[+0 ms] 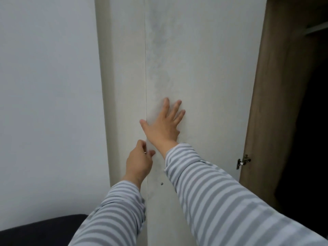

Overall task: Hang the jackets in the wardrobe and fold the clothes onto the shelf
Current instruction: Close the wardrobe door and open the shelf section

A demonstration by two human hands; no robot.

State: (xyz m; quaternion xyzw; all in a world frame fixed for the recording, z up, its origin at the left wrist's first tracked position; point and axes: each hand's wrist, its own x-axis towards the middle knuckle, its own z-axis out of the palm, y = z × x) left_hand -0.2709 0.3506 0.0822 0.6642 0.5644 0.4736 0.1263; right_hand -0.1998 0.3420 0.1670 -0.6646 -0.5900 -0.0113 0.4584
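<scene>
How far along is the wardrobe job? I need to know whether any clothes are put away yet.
Done: one wardrobe bay at the right stands open, its inside too dark to show clothes. In hand: the right hand presses flat on the pale door, while the left hand has fingers curled at its edge seam. Left: no jackets or clothes are in view, so hanging and folding seem not yet begun.

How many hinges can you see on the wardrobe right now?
1. A metal hinge sits at the white door's right edge, beside the brown panel. Others may be above or below the frame.
</scene>
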